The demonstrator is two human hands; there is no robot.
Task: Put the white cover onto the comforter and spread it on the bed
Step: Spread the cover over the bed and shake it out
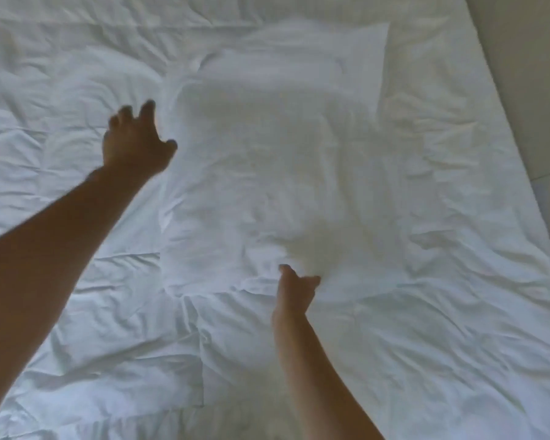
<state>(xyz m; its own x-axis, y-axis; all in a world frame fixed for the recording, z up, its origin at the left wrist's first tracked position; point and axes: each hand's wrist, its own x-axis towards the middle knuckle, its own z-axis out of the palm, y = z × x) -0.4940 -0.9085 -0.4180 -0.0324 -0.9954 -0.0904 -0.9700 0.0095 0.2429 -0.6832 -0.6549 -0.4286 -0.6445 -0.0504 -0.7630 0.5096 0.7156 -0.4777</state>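
The white cover lies as a folded, wrinkled rectangle on top of the spread comforter, its long axis running away from me toward the head of the bed. I see its near short edge just ahead of my right hand, which looks to be pinching a fold of that edge, though blur keeps me from being sure. My left hand hovers beside the cover's left long edge, fingers spread and holding nothing. I judge the right hand is the nearer one to start unfolding. Bare floor shows past the bed's right edge.
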